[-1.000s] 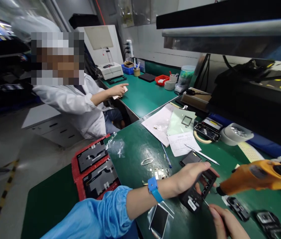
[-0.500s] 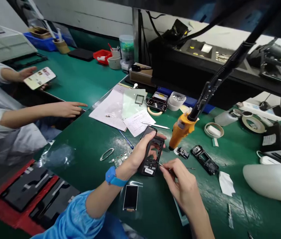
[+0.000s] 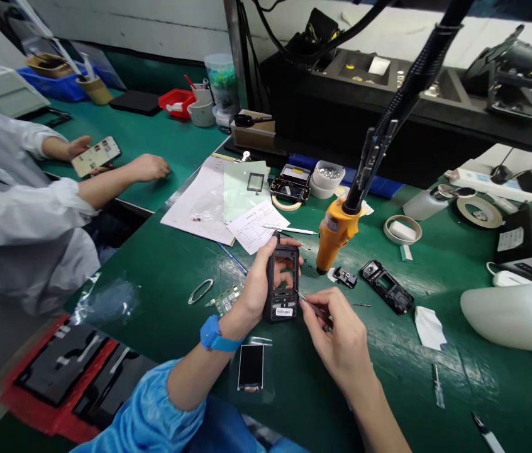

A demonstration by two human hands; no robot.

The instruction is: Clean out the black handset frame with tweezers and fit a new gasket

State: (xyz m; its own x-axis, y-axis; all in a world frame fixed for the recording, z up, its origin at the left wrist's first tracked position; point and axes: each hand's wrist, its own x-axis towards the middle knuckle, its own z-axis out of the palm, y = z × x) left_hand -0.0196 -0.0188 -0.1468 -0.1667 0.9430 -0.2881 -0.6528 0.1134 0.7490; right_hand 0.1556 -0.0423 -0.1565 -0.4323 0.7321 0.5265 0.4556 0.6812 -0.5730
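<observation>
The black housing (image 3: pixel 283 283) is gripped by the left hand (image 3: pixel 254 286), thumb along its near long side and fingertips wrapped round the far side; some of the fingers can be seen through its rectangular opening. A thin metal tool (image 3: pixel 314 306) is pinched between the thumb and fingers of the right hand (image 3: pixel 336 321), its tip brought to the housing's right edge. The housing is held above the green surface (image 3: pixel 313 384), with its white label towards the wearer.

Just beside the left hand, a circuit board (image 3: pixel 228 299) is seen partly covered by it, with a looped cable (image 3: pixel 200 291) near the board. Below the housing, a small display (image 3: pixel 251 367) is laid on clear film. Beyond the hands, an orange electric screwdriver (image 3: pixel 336 234) is hung nose down, near a small black part (image 3: pixel 344 277); farther right, a black frame (image 3: pixel 387 287) is laid next to a crumpled white paper (image 3: pixel 430 328).

Past the housing, a white pen (image 3: pixel 289 229) is rested partly on a printed form (image 3: pixel 257 226). At the far left, a phone (image 3: pixel 97 156) is held by a person (image 3: pixel 21 189) in a pale coat.
</observation>
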